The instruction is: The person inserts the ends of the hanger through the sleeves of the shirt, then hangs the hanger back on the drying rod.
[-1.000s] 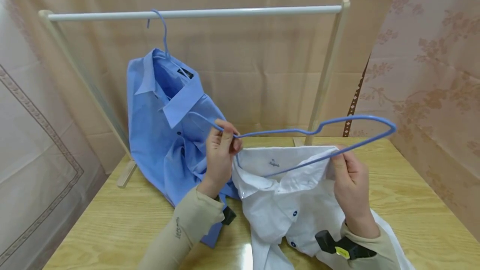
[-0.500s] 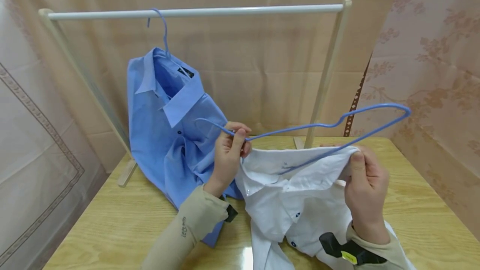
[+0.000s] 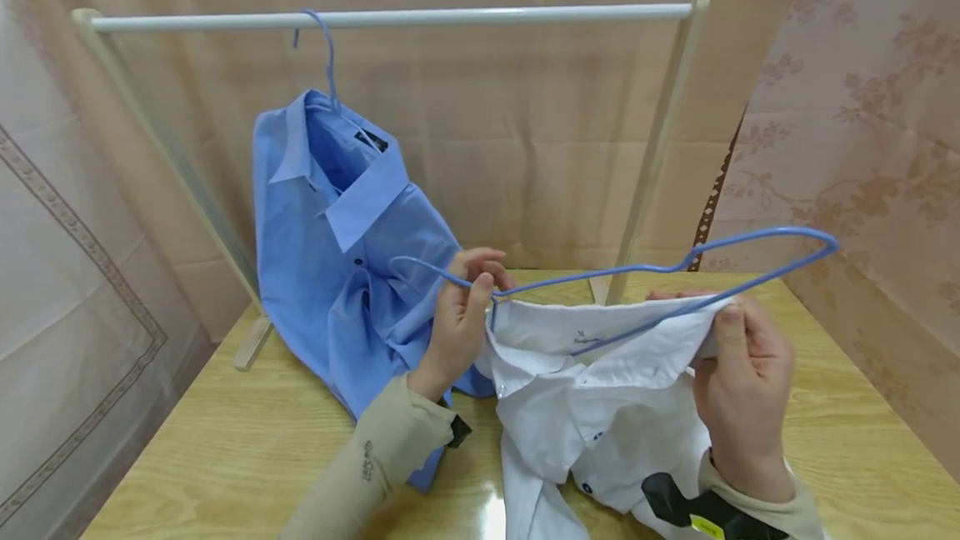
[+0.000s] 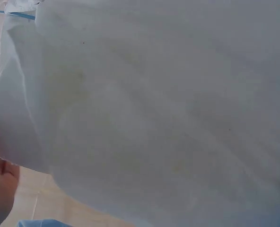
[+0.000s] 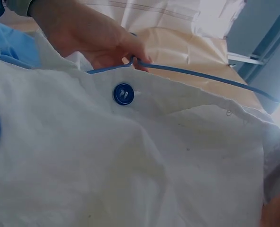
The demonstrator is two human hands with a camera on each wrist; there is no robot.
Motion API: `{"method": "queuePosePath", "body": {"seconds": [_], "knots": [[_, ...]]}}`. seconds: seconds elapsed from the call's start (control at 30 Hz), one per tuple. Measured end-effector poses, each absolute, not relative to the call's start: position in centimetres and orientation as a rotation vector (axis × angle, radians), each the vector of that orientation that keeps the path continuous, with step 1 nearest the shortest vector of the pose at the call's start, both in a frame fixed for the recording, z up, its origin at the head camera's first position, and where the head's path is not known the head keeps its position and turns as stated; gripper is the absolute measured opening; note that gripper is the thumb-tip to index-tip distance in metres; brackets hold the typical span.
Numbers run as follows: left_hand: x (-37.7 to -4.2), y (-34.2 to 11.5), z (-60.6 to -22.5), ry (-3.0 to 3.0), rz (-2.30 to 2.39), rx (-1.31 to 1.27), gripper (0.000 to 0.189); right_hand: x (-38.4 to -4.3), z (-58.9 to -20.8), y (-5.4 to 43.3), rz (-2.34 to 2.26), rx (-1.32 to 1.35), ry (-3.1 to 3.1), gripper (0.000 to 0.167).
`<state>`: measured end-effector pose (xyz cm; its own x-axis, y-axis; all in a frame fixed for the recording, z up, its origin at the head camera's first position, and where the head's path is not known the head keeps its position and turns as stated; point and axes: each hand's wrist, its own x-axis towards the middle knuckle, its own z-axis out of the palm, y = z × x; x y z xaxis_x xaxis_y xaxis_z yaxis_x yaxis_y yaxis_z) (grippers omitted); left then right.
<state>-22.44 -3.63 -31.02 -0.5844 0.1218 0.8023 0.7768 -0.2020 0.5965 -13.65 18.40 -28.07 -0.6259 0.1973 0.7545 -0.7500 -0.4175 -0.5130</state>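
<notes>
In the head view my left hand (image 3: 456, 327) pinches a blue clothes hanger (image 3: 780, 232) near the base of its hook. The lower part of that hanger runs down into the neck opening of a white shirt (image 3: 622, 407), while its far end sticks out past the collar on the right. My right hand (image 3: 750, 398) grips the right side of the collar, thumb on top. From the right wrist view, the left hand (image 5: 92, 38) is at the hanger's neck, above a dark blue button (image 5: 124, 94) on the white shirt. White cloth (image 4: 144, 118) fills most of the left wrist view.
A blue shirt (image 3: 292, 190) hangs on another blue hanger (image 3: 330, 61) at the left of a white rack bar (image 3: 487, 19). Its lower part lies on the wooden table (image 3: 210, 440), close to my left forearm. The rack's right post (image 3: 660, 140) stands behind the white shirt.
My right hand has moved right with the collar. The hanger and my left hand have shifted right too; the hanger's far end rose and then dropped a little. The blue shirt stays put.
</notes>
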Motion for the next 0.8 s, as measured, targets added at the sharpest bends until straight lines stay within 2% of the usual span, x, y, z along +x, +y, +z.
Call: {"method": "queuePosePath", "body": {"seconds": [0.23,0.4,0.53,0.67,0.8], "knots": [[-21.9,-4.1,-31.0,-1.961,-1.758,-0.941,0.056,-13.9,-28.0,17.9,2.118,0.806,-1.155,0.027],[-21.6,-4.2,-30.8,-2.220,-1.599,-0.849,0.085,-13.9,-28.0,17.7,2.127,0.795,-1.081,0.027],[-21.8,-4.4,-31.0,-2.351,-1.597,-0.911,0.100,-13.9,-28.1,17.6,2.133,0.794,-1.033,0.028],[-21.8,-4.2,-31.5,-2.314,-1.766,-0.958,0.100,-14.1,-28.2,17.4,2.147,0.811,-0.999,0.028],[-21.5,-3.6,-31.9,-2.120,-1.808,-0.892,0.081,-14.4,-28.3,17.2,2.142,0.821,-0.990,0.028]]}}
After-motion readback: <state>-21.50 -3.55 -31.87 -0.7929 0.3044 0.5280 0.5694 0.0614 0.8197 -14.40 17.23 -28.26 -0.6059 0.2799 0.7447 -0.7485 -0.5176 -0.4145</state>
